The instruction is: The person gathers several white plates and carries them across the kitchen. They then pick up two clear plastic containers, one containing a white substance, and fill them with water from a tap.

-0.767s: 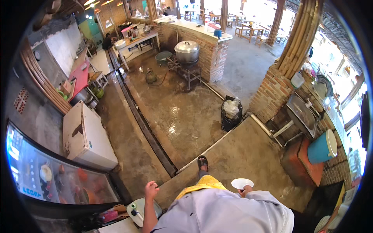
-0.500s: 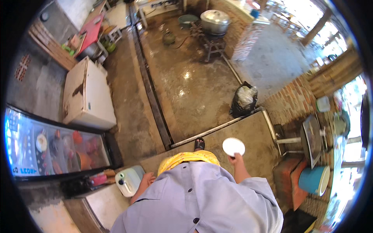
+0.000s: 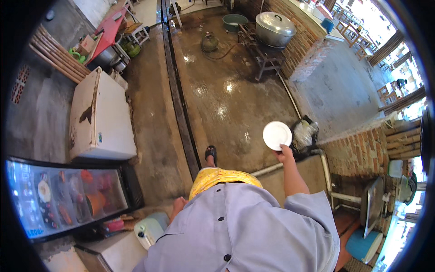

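White and round, the plate is in the right hand, held up over the wet concrete floor. Its grip is closed on the near edge only: the thumb seems to lie over the rim, and the other fingers are partly hidden below. Thus nearly all of the plate reaches out beyond the grip, forward and a little to the left, with its face turned upward.

Just beside the plate, on its right, is a black bag with clear plastic inside, near the corner where the white pipes on the floor meet.

The left hand hangs low at the left side of the yellow garment, nearest to a pale jerrycan. I cannot tell how far its fingers are open, or whether it touches anything.
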Demonstrator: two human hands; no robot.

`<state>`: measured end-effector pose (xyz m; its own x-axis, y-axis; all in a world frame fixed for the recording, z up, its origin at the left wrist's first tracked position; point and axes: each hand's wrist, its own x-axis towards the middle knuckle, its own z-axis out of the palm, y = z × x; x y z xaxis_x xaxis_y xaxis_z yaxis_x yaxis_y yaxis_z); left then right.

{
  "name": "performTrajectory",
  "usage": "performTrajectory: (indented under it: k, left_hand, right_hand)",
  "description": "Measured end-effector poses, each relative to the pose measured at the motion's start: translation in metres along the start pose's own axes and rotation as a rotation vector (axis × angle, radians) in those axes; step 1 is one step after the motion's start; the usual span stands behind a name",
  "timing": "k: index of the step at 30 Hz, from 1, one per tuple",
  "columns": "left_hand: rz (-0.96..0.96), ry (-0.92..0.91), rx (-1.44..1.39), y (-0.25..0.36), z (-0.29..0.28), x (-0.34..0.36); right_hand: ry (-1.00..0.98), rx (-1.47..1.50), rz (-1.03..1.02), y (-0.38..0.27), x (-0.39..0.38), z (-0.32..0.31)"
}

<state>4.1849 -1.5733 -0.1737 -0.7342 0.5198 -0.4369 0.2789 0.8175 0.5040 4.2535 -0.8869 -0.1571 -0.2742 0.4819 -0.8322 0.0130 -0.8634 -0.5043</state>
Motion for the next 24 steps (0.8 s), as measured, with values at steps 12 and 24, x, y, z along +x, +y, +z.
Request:
performTrajectory:
  k: [12,24]
  left_hand:
    - [-0.622,0.372,-0.553,-0.033,-0.104,0.422]
    - [-0.855,0.374,-1.316,-0.026,-0.309,0.664]
  right_hand:
    - [0.561,0.221,0.355,0.1,0.223,0.038]
    - [0.088,-0.35,0.198,-0.024,0.464,0.558]
